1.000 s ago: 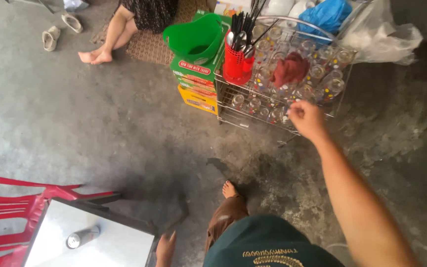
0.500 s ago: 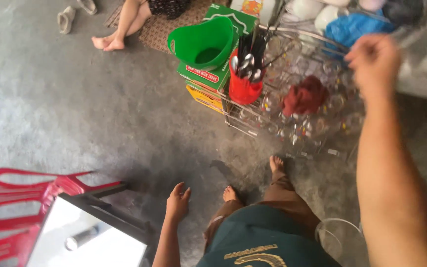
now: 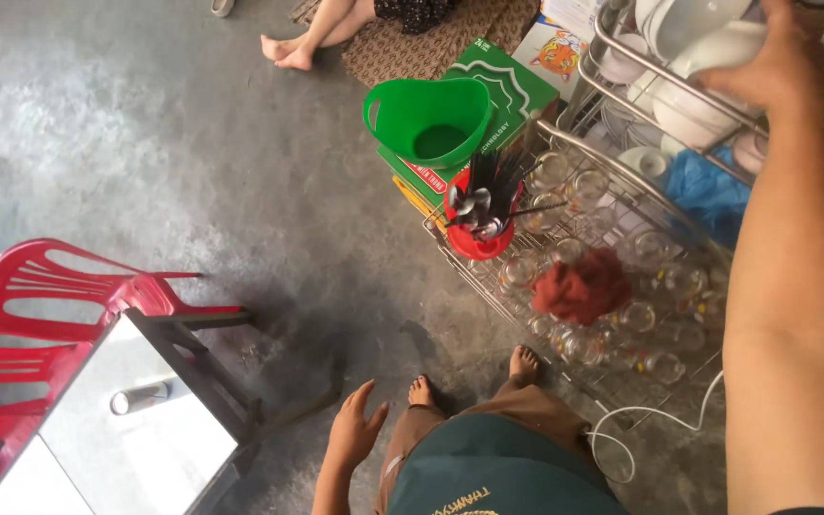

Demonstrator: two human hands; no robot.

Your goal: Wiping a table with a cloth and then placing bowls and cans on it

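My right hand (image 3: 772, 59) is raised to the top shelf of a wire dish rack (image 3: 622, 67), its fingers curled over a white bowl (image 3: 717, 43) stacked among other white bowls. My forearm runs down the right side of the view. My left hand (image 3: 355, 431) hangs by my hip with fingers spread, holding nothing. On the rack's lower shelf, upturned clear glasses (image 3: 641, 315) surround a crumpled red cloth (image 3: 582, 286). A red cup (image 3: 477, 236) full of dark utensils stands at that shelf's left corner.
A green plastic basket (image 3: 428, 119) sits on green cartons (image 3: 512, 81) left of the rack. A blue bag (image 3: 708, 191) lies inside. Red plastic chairs (image 3: 50, 305) and a metal table (image 3: 145, 448) with a small can (image 3: 140, 398) stand lower left. Another person's bare legs (image 3: 307, 38) are at the top.
My right hand rose from the glasses on the lower shelf to the bowls on the top shelf. My left hand came into view beside my hip.
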